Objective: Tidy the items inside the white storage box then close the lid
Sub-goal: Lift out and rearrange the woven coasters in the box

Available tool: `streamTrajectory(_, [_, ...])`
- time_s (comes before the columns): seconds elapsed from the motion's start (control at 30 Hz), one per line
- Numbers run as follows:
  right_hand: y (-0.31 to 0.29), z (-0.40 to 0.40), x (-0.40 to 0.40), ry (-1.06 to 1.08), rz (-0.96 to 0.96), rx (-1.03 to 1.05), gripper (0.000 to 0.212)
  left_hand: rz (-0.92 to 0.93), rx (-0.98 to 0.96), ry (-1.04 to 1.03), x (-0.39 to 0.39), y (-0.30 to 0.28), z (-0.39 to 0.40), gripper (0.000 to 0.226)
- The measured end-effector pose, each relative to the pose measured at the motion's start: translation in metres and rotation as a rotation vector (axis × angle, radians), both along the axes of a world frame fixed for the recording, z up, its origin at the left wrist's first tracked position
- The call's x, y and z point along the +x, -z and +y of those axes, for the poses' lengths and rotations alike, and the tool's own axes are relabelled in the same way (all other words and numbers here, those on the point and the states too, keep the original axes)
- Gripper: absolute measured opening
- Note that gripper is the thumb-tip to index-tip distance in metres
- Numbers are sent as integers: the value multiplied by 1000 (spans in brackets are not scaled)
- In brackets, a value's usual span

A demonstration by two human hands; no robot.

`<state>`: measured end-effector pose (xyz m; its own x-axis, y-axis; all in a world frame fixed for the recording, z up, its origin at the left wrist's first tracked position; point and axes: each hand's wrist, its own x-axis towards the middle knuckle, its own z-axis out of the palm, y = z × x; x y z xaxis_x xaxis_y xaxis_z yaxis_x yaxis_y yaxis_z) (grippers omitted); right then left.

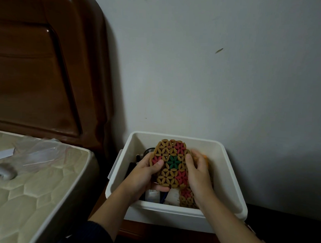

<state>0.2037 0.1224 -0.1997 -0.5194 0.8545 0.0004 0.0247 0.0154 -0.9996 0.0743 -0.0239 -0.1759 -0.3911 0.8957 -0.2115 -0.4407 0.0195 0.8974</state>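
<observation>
The white storage box (225, 169) stands open against the wall, with no lid in view. Inside it I hold a round woven mat (170, 158) of tan pieces with red and green flower patterns, tilted up on edge. My left hand (145, 173) grips its left and lower edge. My right hand (198, 173) grips its right edge. A second mat of the same pattern (187, 196) lies below, partly hidden by my right hand. Small items sit in the box's left part: a dark mesh cup (148, 151), a white packet (172, 197) and dark objects.
A bed with a quilted beige mattress (32, 186) is at the left, with clear plastic wrap (38, 151) on it. A glossy brown headboard (45, 66) rises behind. The box rests on a dark wooden surface (134, 231) beside the bed. The grey wall (212, 68) is right behind the box.
</observation>
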Motion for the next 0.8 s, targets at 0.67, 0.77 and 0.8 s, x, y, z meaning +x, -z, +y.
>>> streamTrajectory(0.67, [-7,44,29,-79,-766,349,25,80,-12,-231,-1,3,-1,27])
streamTrajectory(0.77, [1,42,35,-299,-1176,380,80,86,-10,-238,-2,5,1,26])
streamTrajectory(0.8, [4,39,35,-364,-1233,325,99,88,-11,-239,-2,6,1,26])
